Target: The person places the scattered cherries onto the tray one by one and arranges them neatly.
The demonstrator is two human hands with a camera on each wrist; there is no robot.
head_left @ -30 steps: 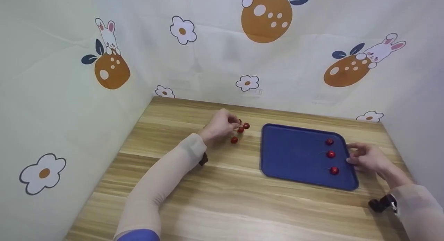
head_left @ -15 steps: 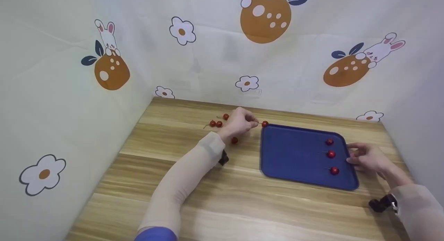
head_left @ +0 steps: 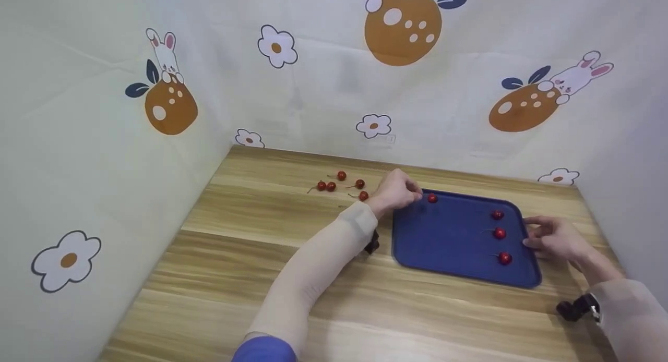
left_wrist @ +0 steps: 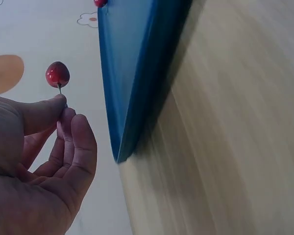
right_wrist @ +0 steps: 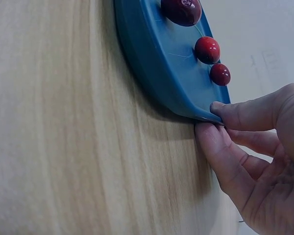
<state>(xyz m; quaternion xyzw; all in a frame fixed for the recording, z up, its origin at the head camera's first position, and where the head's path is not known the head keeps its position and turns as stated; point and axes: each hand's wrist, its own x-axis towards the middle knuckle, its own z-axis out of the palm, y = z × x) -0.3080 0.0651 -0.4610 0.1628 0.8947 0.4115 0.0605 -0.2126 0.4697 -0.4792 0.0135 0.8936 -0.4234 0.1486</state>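
Note:
Thumb and fingertips of my left hand (head_left: pixel 395 191) pinch the stem of a red cherry (left_wrist: pixel 58 75). In the head view that cherry (head_left: pixel 432 198) overlaps the far left part of the blue tray (head_left: pixel 449 242); in the left wrist view it hangs off the stem, clear of the tray. My right hand (head_left: pixel 559 239) grips the tray's right rim, with the thumb (right_wrist: pixel 245 113) on the inner side and fingers underneath. Three cherries lie along the tray's right side: a far one (head_left: pixel 498 215), a middle one (head_left: pixel 499 233) and a near one (head_left: pixel 504 258).
Left of the tray, several loose cherries (head_left: pixel 341 176) with stems lie on the wooden table (head_left: pixel 219 278); my left forearm hides part of that group. A printed cloth (head_left: pixel 313 91) hangs behind the table and along its sides.
My left hand has moved right from the loose cherries to over the tray's far left corner, carrying one cherry by its stem. The right hand stays on the tray's rim.

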